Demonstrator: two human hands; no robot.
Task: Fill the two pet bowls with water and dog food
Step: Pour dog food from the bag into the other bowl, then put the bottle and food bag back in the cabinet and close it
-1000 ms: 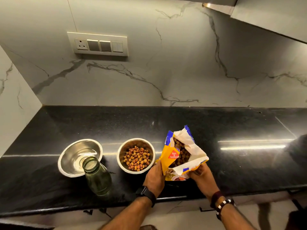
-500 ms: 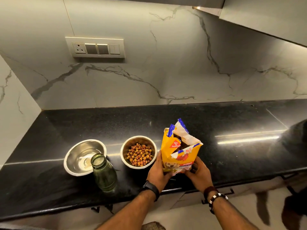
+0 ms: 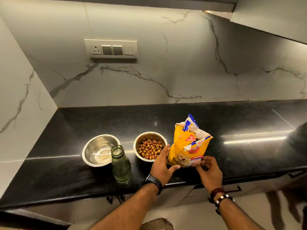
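The yellow food bag [image 3: 186, 146] stands upright on the black counter [image 3: 249, 123], just right of the bowl of kibble [image 3: 150, 146]. The left hand [image 3: 162, 165] rests open-fingered against its lower left side, and the right hand [image 3: 207, 168] pinches its lower right corner. To set it down well, ease both away evenly (the torn top gapes open) so it cannot tip. The water bowl [image 3: 99, 150] sits behind the green bottle [image 3: 121, 165].
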